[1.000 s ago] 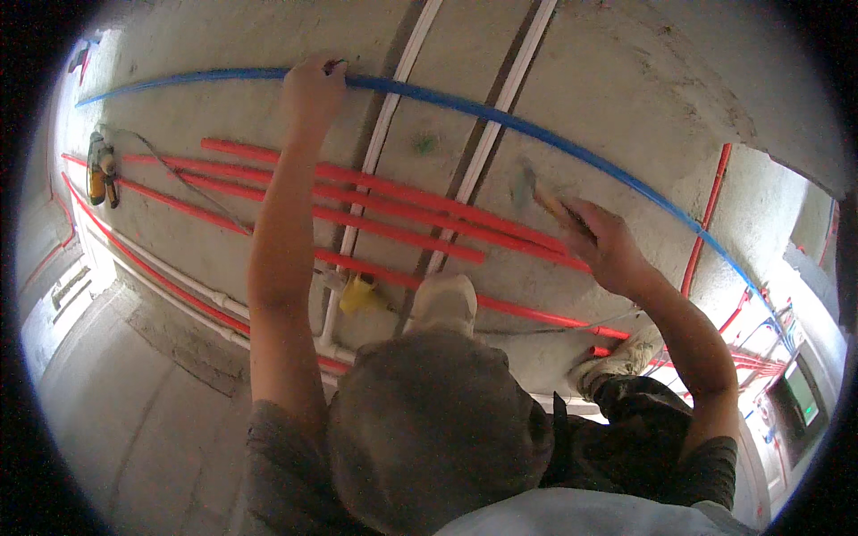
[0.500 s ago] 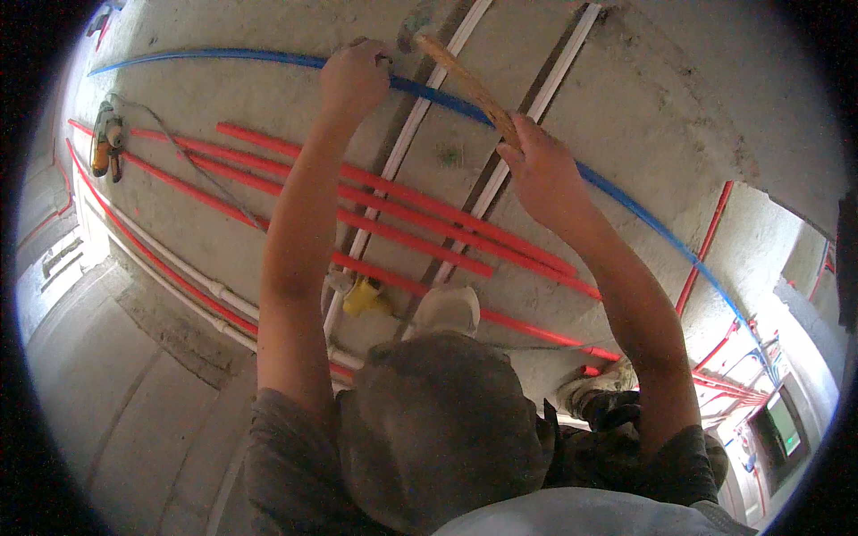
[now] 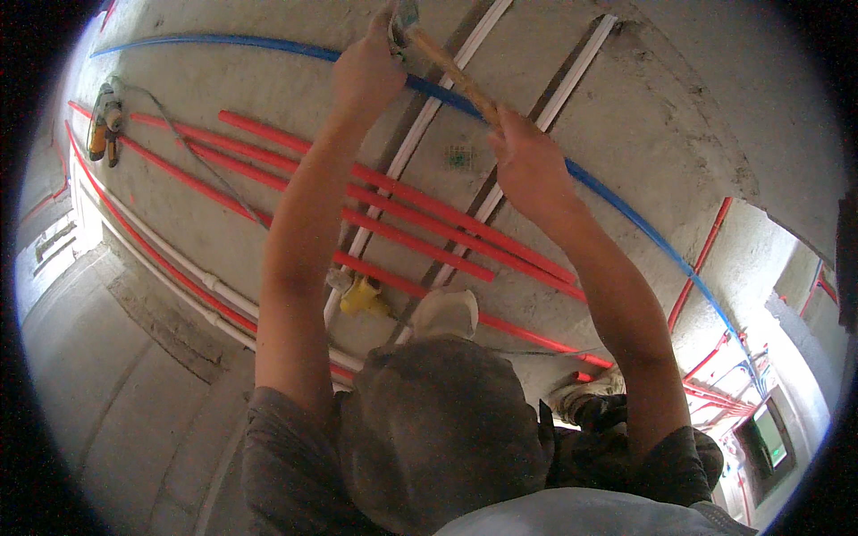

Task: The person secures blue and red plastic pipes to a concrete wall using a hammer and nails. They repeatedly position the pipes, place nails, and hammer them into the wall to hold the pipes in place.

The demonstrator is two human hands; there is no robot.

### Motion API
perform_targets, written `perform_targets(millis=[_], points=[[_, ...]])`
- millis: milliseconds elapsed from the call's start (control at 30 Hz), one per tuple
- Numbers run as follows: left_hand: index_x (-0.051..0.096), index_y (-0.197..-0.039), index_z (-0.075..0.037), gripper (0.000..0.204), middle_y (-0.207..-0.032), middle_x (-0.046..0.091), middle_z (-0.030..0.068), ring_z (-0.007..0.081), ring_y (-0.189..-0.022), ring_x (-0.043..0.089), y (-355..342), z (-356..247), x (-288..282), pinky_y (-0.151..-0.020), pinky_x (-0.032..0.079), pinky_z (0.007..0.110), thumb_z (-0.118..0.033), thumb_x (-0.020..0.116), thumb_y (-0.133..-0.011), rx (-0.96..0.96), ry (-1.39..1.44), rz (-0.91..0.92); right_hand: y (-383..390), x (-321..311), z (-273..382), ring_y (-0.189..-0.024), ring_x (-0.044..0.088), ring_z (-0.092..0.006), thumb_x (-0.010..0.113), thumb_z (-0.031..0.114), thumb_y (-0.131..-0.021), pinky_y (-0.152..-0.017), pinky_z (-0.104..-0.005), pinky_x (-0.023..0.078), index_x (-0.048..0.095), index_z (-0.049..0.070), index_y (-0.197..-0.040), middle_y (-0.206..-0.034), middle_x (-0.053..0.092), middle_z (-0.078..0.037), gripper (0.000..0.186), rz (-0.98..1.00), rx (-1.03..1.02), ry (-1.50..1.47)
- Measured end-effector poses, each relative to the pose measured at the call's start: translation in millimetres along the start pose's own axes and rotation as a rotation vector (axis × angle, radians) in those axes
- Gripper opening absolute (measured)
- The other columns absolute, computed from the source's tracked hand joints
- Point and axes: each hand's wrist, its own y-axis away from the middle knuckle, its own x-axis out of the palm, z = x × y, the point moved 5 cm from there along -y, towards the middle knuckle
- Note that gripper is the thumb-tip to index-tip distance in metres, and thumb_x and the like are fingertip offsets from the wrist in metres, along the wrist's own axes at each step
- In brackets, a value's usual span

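My right hand is closed on the wooden handle of a hammer. The hammer's metal head is at the top, right beside the fingers of my left hand. Those left fingers are bent and closed; what they hold, if anything, is hidden by the hand and the hammer head. A long blue pipe curves across the concrete floor, passing behind my left hand and below the hammer handle.
Several red pipes lie slantwise across two white strips set in floor grooves. A power drill with a cable sits at far left. Nearer me are a yellow object and my shoe. White pipes run at lower left.
The hammer head, blurred before, now shows more sharply and sits against my left hand's fingers. My left hand has shifted slightly right and up in view, my right hand slightly left.
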Motion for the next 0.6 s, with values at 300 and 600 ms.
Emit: perform_targets(millis=[300, 600], points=[[0.050, -0.140, -0.010, 0.055, -0.105, 0.072, 0.0227, 0.0443, -0.096, 0.070, -4.0, 4.3, 3.1, -0.080, 0.056, 0.053, -0.023, 0.068, -0.090, 0.011, -0.092, 0.008, -1.9, 1.1, -0.3, -0.109, 0.061, -0.0472, 0.057, 0.018, -0.100, -0.093, -0.0536, 0.050, 0.052, -0.001, -0.138, -0.121, 0.063, -0.028, 0.042, 0.029, 0.035, 0.048], [0.070, -0.119, -0.011, 0.032, -0.108, 0.071, 0.0164, 0.0396, -0.100, 0.069, 6.5, 48.5, -4.4, -0.086, 0.055, 0.048, -0.023, 0.068, -0.089, -0.064, -0.040, 0.011, 7.6, -17.1, 9.0, -0.105, 0.065, -0.0455, 0.055, 0.017, -0.102, -0.087, -0.0503, 0.055, 0.046, 0.004, -0.145, -0.124, 0.064, -0.026, 0.046, -0.167, -0.194, 0.052]])
